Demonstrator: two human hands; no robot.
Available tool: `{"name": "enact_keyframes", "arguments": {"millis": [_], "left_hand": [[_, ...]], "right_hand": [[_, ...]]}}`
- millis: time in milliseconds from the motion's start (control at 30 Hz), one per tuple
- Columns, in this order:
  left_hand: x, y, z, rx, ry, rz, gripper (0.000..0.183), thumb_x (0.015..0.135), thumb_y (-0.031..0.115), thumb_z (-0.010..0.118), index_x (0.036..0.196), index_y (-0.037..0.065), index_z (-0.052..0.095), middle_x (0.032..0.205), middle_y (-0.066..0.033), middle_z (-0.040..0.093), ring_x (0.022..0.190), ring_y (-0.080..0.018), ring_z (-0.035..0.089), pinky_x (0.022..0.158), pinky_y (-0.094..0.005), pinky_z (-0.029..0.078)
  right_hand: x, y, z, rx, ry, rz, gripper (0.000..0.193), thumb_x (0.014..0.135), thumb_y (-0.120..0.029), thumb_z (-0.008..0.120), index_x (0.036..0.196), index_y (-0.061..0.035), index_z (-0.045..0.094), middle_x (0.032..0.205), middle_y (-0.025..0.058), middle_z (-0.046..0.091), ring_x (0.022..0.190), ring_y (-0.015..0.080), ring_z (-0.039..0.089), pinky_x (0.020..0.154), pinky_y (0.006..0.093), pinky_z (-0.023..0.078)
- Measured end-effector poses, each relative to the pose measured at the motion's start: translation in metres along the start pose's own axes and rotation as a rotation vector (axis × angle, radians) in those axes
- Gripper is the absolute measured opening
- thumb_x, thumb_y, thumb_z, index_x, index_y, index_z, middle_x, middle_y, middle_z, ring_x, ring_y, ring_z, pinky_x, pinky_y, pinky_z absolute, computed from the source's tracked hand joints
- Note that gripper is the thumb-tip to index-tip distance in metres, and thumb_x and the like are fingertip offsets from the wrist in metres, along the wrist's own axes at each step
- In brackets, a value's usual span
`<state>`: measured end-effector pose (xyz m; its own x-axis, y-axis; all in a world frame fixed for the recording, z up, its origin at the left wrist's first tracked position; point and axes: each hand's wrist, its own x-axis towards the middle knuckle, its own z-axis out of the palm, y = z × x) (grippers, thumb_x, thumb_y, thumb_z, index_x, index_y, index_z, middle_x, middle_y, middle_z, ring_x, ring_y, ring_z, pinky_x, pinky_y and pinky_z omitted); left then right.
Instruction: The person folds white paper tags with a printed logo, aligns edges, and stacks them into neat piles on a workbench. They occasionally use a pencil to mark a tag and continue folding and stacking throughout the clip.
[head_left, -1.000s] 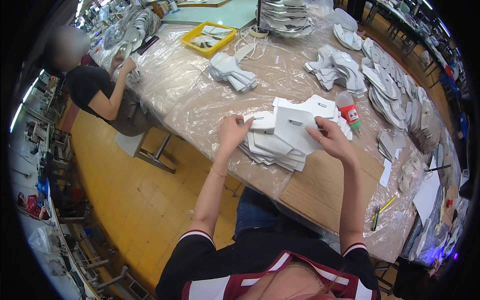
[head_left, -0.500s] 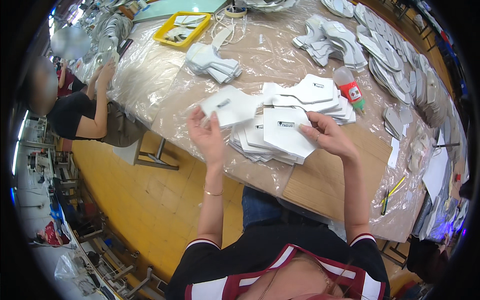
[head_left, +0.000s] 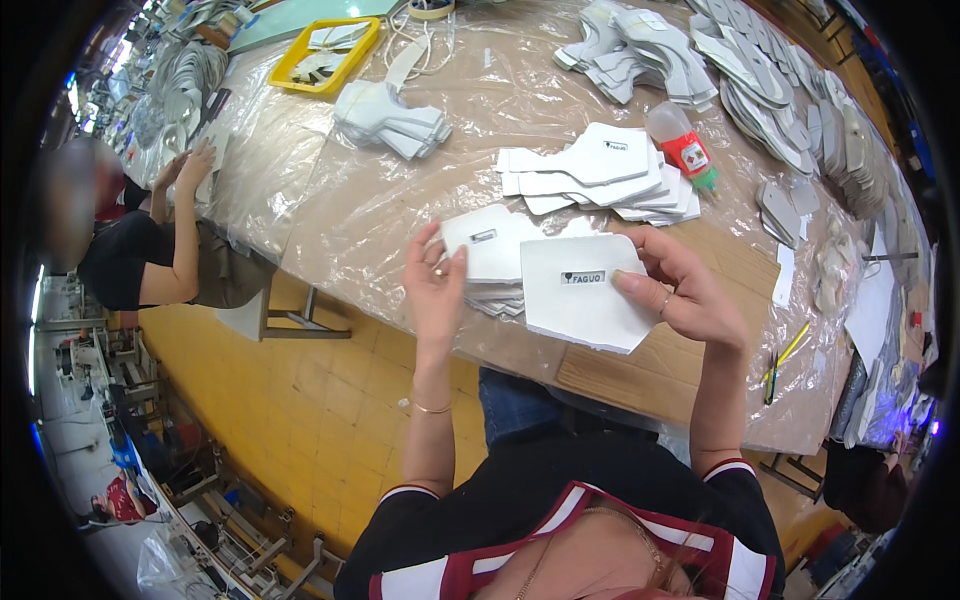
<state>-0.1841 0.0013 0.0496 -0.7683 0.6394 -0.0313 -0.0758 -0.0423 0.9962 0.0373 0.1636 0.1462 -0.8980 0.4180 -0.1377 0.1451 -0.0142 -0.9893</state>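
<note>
My right hand [head_left: 690, 285] pinches the right edge of a white cut piece [head_left: 570, 315] with a small dark printed label, thumb on top. Another labelled white piece [head_left: 490, 250] is gripped at its left edge by my left hand [head_left: 437, 285], thumb over it. Beneath the two pieces, a stack of similar white pieces [head_left: 493, 299] is mostly hidden. Just beyond lies a fanned pile of labelled white pieces [head_left: 590, 175]. A bottle [head_left: 682, 145] with a red label and green tip rests against that pile's right side.
Brown cardboard [head_left: 640, 380] lies at the table's near edge. Farther off are a yellow tray [head_left: 325, 55], bundled white pieces [head_left: 390, 118] and more stacks [head_left: 640, 55]. Yellow-handled snips or a pen [head_left: 785, 360] lie at right. A co-worker [head_left: 140, 235] sits at left.
The left hand's piece has come down and right, over the near stack. My right hand has brought its piece nearer to me and slightly right. The whole view has shifted a little.
</note>
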Motion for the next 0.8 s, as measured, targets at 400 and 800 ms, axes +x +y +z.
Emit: {"name": "enact_keyframes", "arguments": {"millis": [400,800], "left_hand": [[-0.019,0.004,0.014,0.397,0.122,0.388,0.054,0.098,0.017,0.054,0.143,-0.004,0.035,0.134,-0.0159,0.054,0.128,-0.0217,0.049,0.106,-0.0343,0.038],[-0.055,0.063,0.035,-0.319,-0.324,-0.236,0.052,0.092,-0.004,0.058,0.14,-0.007,0.04,0.12,-0.0104,0.062,0.111,-0.0128,0.058,0.096,-0.0274,0.046]], "right_hand": [[0.009,0.002,0.015,-0.07,-0.03,0.027,0.035,0.097,-0.016,0.061,0.127,-0.0003,0.052,0.101,0.0047,0.065,0.084,0.0076,0.06,0.072,0.0238,0.048],[0.011,0.005,0.031,-0.075,0.026,0.056,0.036,0.096,-0.012,0.061,0.128,0.0018,0.052,0.1,0.0053,0.067,0.084,0.0083,0.062,0.072,0.0237,0.05]]}}
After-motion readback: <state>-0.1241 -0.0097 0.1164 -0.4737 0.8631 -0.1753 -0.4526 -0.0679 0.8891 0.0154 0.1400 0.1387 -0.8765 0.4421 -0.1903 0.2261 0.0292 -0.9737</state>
